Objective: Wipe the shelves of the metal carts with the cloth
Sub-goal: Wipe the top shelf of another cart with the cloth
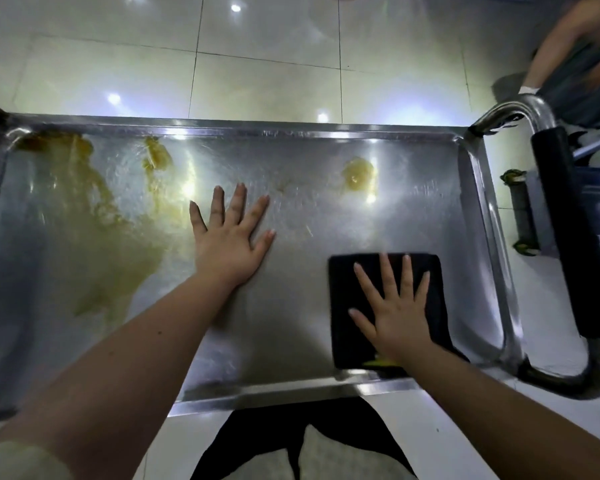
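Note:
The top shelf of a metal cart [291,341] fills the view, a shiny steel tray with a raised rim. A large yellow-brown smear [101,237] covers its left part, and a smaller yellow blob [359,173] lies at the far right. A folded black cloth [343,306] lies flat on the near right of the shelf. My right hand [395,310] presses on the cloth with fingers spread straight. My left hand [231,237] rests flat on the bare metal in the middle, fingers spread, holding nothing.
The cart's handle [575,237], a steel tube with black padding, runs along the right end. Another person [575,64] stands at the top right by a second metal frame. Glossy white floor tiles [257,64] lie beyond the cart.

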`<action>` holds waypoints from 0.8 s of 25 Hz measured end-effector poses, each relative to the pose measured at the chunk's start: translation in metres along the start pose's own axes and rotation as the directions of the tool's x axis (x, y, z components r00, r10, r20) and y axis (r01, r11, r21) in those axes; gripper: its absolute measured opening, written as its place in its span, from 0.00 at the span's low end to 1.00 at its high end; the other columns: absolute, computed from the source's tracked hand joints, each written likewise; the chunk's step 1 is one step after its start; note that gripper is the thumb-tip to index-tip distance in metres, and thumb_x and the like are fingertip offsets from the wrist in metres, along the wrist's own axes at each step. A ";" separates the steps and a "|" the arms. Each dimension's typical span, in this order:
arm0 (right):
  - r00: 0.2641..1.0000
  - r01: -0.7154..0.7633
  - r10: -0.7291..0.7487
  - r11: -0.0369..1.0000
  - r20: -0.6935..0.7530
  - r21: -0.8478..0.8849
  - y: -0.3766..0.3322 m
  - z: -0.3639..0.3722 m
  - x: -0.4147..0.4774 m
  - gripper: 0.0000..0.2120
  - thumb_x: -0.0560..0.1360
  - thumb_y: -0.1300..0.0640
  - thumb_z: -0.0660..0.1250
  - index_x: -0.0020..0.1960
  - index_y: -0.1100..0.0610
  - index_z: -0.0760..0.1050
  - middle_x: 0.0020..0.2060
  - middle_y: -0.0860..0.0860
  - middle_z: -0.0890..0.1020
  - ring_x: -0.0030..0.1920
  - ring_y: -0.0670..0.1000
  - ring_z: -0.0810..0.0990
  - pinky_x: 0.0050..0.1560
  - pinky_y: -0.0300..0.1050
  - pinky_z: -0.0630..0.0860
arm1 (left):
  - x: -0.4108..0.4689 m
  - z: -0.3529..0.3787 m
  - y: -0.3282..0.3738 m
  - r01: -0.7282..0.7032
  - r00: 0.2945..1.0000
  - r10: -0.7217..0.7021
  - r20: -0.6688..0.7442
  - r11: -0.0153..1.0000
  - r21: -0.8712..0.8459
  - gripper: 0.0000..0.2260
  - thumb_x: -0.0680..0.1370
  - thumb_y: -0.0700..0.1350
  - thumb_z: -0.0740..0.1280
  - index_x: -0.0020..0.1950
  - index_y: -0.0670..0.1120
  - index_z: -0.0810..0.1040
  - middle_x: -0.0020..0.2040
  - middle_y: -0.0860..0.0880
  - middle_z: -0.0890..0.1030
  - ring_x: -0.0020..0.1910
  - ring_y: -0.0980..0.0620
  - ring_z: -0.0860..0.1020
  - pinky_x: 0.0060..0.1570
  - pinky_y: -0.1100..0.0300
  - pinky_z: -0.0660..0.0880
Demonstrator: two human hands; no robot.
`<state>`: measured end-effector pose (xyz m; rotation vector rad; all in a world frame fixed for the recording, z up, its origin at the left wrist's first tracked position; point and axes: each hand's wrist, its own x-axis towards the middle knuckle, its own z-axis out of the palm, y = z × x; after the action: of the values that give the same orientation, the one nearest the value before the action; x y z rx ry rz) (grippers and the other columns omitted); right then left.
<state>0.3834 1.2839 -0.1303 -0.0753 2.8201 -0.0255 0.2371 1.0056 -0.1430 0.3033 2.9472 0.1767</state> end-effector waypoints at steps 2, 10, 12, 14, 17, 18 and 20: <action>0.998 -0.048 0.048 0.999 -0.035 -0.001 -0.001 -0.015 0.056 0.34 0.76 0.29 0.41 0.79 0.41 0.46 0.79 0.56 0.51 0.76 0.68 0.46 0.70 0.75 0.43 | 0.002 0.002 -0.001 -0.004 1.000 0.004 -0.010 1.000 0.009 0.28 0.79 0.68 0.45 0.78 0.65 0.44 0.81 0.53 0.43 0.78 0.44 0.40 0.70 0.35 0.34; 0.981 -0.191 0.191 0.982 0.030 -0.016 0.007 -0.074 0.227 0.33 0.75 0.28 0.40 0.75 0.35 0.33 0.78 0.48 0.37 0.76 0.63 0.35 0.71 0.71 0.38 | 0.013 0.002 0.003 -0.006 0.999 0.006 -0.034 1.000 0.014 0.28 0.79 0.68 0.45 0.78 0.65 0.43 0.80 0.53 0.43 0.78 0.44 0.39 0.70 0.36 0.33; 0.983 -0.182 0.182 0.983 0.030 -0.004 0.005 -0.072 0.218 0.33 0.75 0.28 0.40 0.75 0.35 0.33 0.78 0.48 0.37 0.76 0.62 0.35 0.72 0.70 0.38 | 0.012 0.001 0.002 -0.011 1.000 0.011 -0.020 1.000 0.013 0.28 0.79 0.68 0.44 0.78 0.65 0.43 0.80 0.53 0.42 0.78 0.44 0.38 0.70 0.36 0.33; 0.991 -0.131 0.131 0.991 0.030 -0.003 0.001 -0.063 0.186 0.33 0.74 0.28 0.38 0.75 0.35 0.32 0.78 0.48 0.37 0.76 0.62 0.34 0.72 0.70 0.38 | 0.010 0.001 0.001 -0.014 1.000 0.014 -0.009 1.000 0.019 0.28 0.79 0.68 0.44 0.78 0.65 0.42 0.80 0.53 0.41 0.78 0.44 0.37 0.71 0.35 0.33; 0.999 -0.043 0.043 0.998 0.005 0.034 -0.014 -0.034 0.101 0.33 0.75 0.28 0.39 0.76 0.36 0.34 0.79 0.50 0.39 0.76 0.63 0.36 0.72 0.71 0.39 | 0.008 0.001 0.001 -0.010 1.000 0.010 0.001 1.000 0.017 0.28 0.79 0.68 0.44 0.78 0.65 0.42 0.80 0.53 0.40 0.78 0.45 0.36 0.71 0.35 0.33; 1.000 -0.027 0.028 0.998 -0.010 0.057 -0.022 -0.023 0.068 0.34 0.75 0.29 0.42 0.77 0.37 0.38 0.79 0.50 0.42 0.77 0.64 0.38 0.71 0.72 0.41 | 0.008 0.001 0.001 -0.010 1.000 0.010 0.000 1.000 0.012 0.28 0.79 0.68 0.44 0.78 0.65 0.42 0.80 0.53 0.40 0.78 0.45 0.36 0.70 0.35 0.32; 1.000 -0.009 0.010 0.997 -0.019 0.079 -0.040 0.000 0.002 0.33 0.77 0.31 0.46 0.79 0.40 0.46 0.79 0.52 0.48 0.77 0.66 0.44 0.71 0.74 0.46 | 0.007 0.000 0.001 -0.011 1.000 0.011 -0.009 1.000 0.000 0.28 0.79 0.67 0.44 0.78 0.64 0.43 0.80 0.53 0.41 0.78 0.45 0.37 0.70 0.35 0.32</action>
<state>0.3833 1.2439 -0.1303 -0.0438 2.8347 -0.1355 0.2307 1.0079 -0.1443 0.3194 2.9547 0.1800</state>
